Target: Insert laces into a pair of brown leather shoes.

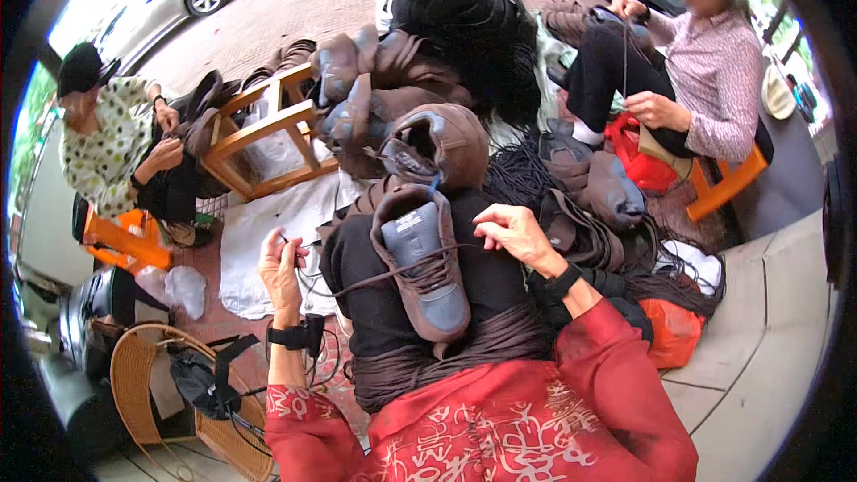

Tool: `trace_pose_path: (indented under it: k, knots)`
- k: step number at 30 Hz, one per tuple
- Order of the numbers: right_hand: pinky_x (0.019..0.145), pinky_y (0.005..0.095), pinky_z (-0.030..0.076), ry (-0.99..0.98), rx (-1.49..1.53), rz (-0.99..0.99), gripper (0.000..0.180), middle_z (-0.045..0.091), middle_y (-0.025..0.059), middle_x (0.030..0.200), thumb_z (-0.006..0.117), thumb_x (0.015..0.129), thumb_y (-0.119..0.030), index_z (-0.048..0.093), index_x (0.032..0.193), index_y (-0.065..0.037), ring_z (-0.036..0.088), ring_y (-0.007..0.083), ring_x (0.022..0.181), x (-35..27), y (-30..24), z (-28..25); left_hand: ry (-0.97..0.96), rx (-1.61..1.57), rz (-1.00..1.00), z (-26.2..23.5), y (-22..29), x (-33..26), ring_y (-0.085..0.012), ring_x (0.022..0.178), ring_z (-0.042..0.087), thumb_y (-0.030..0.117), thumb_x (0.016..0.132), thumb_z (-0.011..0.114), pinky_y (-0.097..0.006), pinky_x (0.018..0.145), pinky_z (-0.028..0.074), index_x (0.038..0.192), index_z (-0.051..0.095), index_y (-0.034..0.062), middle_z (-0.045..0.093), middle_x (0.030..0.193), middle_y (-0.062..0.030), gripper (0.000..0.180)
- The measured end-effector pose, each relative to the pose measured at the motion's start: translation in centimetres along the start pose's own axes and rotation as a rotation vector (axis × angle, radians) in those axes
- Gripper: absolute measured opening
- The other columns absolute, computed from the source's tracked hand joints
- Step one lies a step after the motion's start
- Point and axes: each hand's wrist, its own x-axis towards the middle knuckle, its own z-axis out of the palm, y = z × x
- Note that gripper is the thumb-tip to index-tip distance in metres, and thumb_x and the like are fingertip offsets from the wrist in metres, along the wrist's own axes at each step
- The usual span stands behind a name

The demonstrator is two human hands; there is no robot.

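Observation:
On my lap rests a brown shoe (428,295) with a blue-grey tongue and toe, its toe pointing toward me. Its dark shoelace (384,281) crosses the lower eyelets and stretches out to both sides. My left hand (282,277) is off to the left, fingers pinched on one end of the lace. To the right of the shoe, my right hand (520,236) pinches the lace's other side between thumb and fingers. Another brown shoe (455,147) lies just beyond, its opening toward me. A bundle of brown laces (446,344) lies across my lap.
Brown shoes (393,80) are heaped ahead, beside an upturned wooden stool (268,138). Black laces (464,18) form a large pile behind. Co-workers sit at left (112,143) and right (705,80). A wicker chair (134,384) and red bag (671,335) flank me.

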Motion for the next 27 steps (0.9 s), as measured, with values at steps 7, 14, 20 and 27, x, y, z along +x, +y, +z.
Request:
trace_pose_path:
  k: [7,14,20,27]
  knots:
    - [0.055,0.021,0.042,-0.141,-0.055,-0.038,0.015,0.061,0.0022,0.073,0.057,0.081,-0.013,0.062,0.087,-0.001,0.053,0.0066,0.061,0.0,-0.1,2.8,-0.255,-0.01,-0.2,6.0,4.1,-2.8,-0.0024,0.053,0.045,0.015,0.088,0.053,-0.015,0.045,0.031,0.098,0.059,0.0029,0.061,0.074,-0.002,0.016]
    - [0.067,0.0335,0.048,-0.048,-0.375,-0.218,0.021,0.064,0.0112,0.08,0.056,0.075,-0.024,0.064,0.082,-0.006,0.063,0.024,0.074,-0.1,-0.1,1.4,-0.618,0.154,-0.235,13.6,6.8,-4.8,-0.0059,0.049,0.048,0.007,0.086,0.051,-0.018,0.045,0.038,0.092,0.058,-0.0018,0.059,0.068,-0.0043,0.012]
    - [0.058,0.0403,0.046,-0.105,-0.401,-0.339,0.019,0.061,0.015,0.071,0.052,0.074,-0.022,0.06,0.073,-0.005,0.06,0.0319,0.067,2.6,1.6,5.0,-0.73,0.261,-0.255,13.7,6.3,-5.8,-0.0131,0.061,0.057,0.009,0.085,0.052,-0.022,0.055,0.044,0.088,0.058,-0.0024,0.062,0.079,-0.0083,0.013]
    - [0.05,0.035,0.046,-0.074,-0.331,-0.294,0.021,0.059,0.0142,0.063,0.055,0.075,-0.021,0.057,0.076,0.0,0.06,0.0255,0.058,1.3,0.1,3.5,-0.84,0.094,-0.285,14.6,6.5,-6.0,-0.0114,0.063,0.059,0.01,0.088,0.05,-0.02,0.057,0.045,0.092,0.059,-0.0026,0.063,0.079,-0.0084,0.016]
